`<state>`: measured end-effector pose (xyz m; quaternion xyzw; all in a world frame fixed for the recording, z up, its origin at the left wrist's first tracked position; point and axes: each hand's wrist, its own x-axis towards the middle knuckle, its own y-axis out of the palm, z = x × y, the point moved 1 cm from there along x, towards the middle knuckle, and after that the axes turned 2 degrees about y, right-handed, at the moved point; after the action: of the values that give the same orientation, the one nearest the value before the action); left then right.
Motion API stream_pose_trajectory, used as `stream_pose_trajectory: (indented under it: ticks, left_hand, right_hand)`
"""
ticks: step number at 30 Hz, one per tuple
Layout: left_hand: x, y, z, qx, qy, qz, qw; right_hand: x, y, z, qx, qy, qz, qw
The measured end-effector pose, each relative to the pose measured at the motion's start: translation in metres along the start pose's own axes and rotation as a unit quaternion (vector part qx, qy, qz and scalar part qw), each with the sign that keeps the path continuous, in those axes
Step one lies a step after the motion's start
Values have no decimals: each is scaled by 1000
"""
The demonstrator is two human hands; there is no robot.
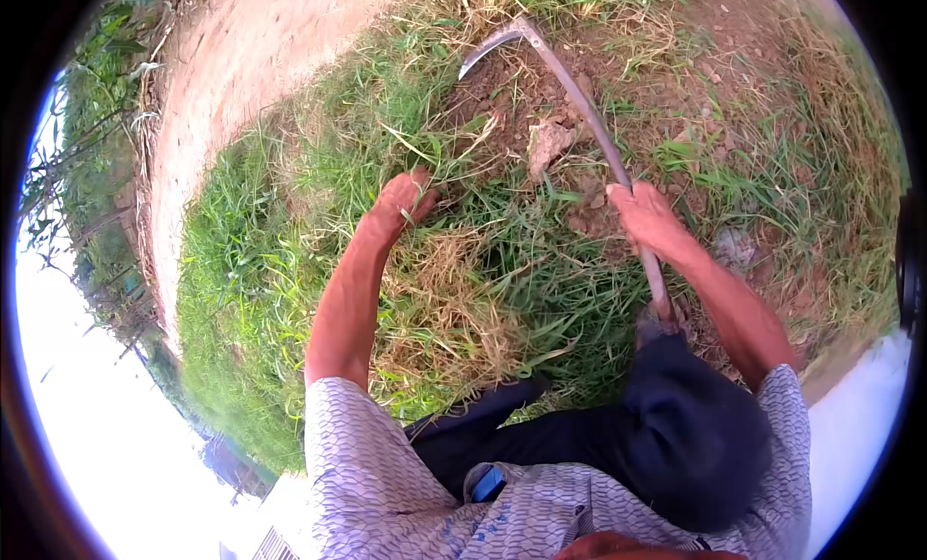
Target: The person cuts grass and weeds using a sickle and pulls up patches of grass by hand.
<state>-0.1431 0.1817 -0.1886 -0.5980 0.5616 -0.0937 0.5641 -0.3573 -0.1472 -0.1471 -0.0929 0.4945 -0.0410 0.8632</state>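
Note:
A sickle (579,95) with a long wooden handle and a curved metal blade slants across the right half of the view. My right hand (651,218) is wrapped round the lower part of its handle. The blade tip points left, over loose soil. On the left, my left hand (404,197) is closed on green grass (425,159), with blades sticking out around the fingers. Cut or pulled grass (483,314), partly dry and yellow, lies between the two arms in front of my bent legs.
A clod of earth (550,147) lies under the handle, near a pale lump (736,248) right of my right hand. A bare dirt path (261,48) runs along the upper left, with leafy plants (106,77) beyond it. My dark trousers (695,425) show below.

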Motion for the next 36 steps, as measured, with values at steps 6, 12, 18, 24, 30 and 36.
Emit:
stream_pose_trajectory:
  ticks: [6,12,18,24,30,36]
  left_hand:
    - [3,0,-6,-193,-123,-1,973]
    - [-8,-1,-3,-130,-123,-11,984]
    - [-8,5,2,-143,-145,-24,979]
    - [-10,-9,-12,-82,-133,6,988]
    - [-22,9,-3,-193,-190,-12,963]
    - [-21,-16,-23,-201,-213,14,956]
  right_hand:
    - [-61,-37,-83,-186,8,86,979]
    - [-41,-47,-19,25,75,-1,997]
    - [7,38,-21,-126,-96,80,984]
    - [-6,-3,6,-47,22,119,992]
    - [22,21,13,1,-25,85,996]
    - [-36,-20,-31,-133,-39,111,984]
